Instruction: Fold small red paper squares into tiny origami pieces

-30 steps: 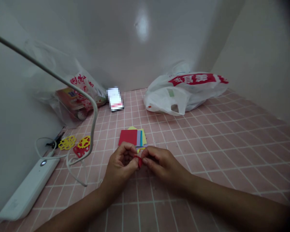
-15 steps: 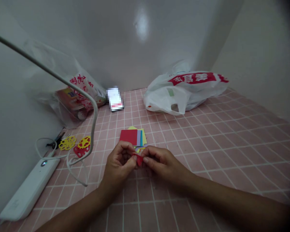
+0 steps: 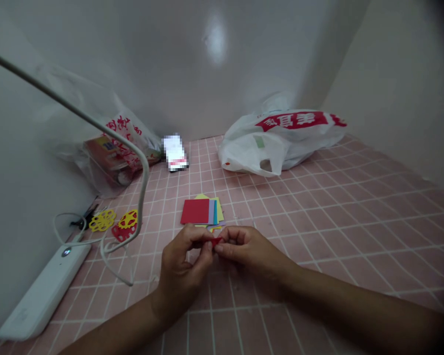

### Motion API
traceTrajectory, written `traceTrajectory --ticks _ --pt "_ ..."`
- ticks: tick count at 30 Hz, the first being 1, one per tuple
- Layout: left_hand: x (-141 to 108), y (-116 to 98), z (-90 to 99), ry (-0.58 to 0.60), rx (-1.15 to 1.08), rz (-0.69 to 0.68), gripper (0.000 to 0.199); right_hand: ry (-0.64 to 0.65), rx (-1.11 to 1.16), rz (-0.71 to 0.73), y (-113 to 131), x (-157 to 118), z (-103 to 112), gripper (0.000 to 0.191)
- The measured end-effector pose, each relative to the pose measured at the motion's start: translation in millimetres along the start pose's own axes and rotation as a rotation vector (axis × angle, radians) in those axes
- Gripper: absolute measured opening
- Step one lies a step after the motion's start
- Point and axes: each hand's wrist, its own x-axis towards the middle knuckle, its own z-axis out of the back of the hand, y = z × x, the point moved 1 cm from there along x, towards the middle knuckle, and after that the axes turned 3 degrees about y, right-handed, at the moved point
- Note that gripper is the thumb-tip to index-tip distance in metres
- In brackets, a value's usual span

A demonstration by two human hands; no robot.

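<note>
Left hand (image 3: pixel 187 264) and right hand (image 3: pixel 248 250), equally near, pinch a red piece (image 3: pixel 216 241) between them, its visible part lying crosswise from grip to grip, just short of stacked cards (image 3: pixel 195 211) on the pink surface (image 3: pixel 303 217).

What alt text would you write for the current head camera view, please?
A person's left hand and right hand pinch a small red piece, apparently paper, above a pink gridded surface. Beyond lies a fanned stack of coloured rectangular sheets, red on top; farther back, a crumpled white plastic bag with red print.
</note>
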Motion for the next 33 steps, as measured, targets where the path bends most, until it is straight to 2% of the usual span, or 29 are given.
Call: traceTrajectory --ticks 3,6,12,18,20,23,33 --pt "1 -1 -0.2 0.019 0.051 -0.055 0.028 0.002 0.034 0.014 0 0 0 0.025" --pt "0 -1 -0.9 0.021 0.062 -0.055 0.029 -0.009 0.018 0.017 -2 1 0 0.026" --pt "-3 2 -1.0 -0.042 -0.012 0.097 0.02 0.013 -0.108 0.022 -1 0 0 0.022" --pt "3 4 0.4 -0.048 -0.15 0.265 0.013 -0.043 -0.334 0.231 6 -2 4 0.006" --pt "6 3 -0.4 -0.028 -0.229 0.316 0.013 -0.058 -0.355 0.252 7 -3 4 0.003" --pt "9 3 -1.7 -0.013 -0.326 0.383 0.014 -0.061 -0.354 0.249 9 -2 3 0.009" --pt "8 5 -1.6 0.063 -0.325 0.406 0.016 -0.103 -0.716 0.379 13 -4 4 0.015"
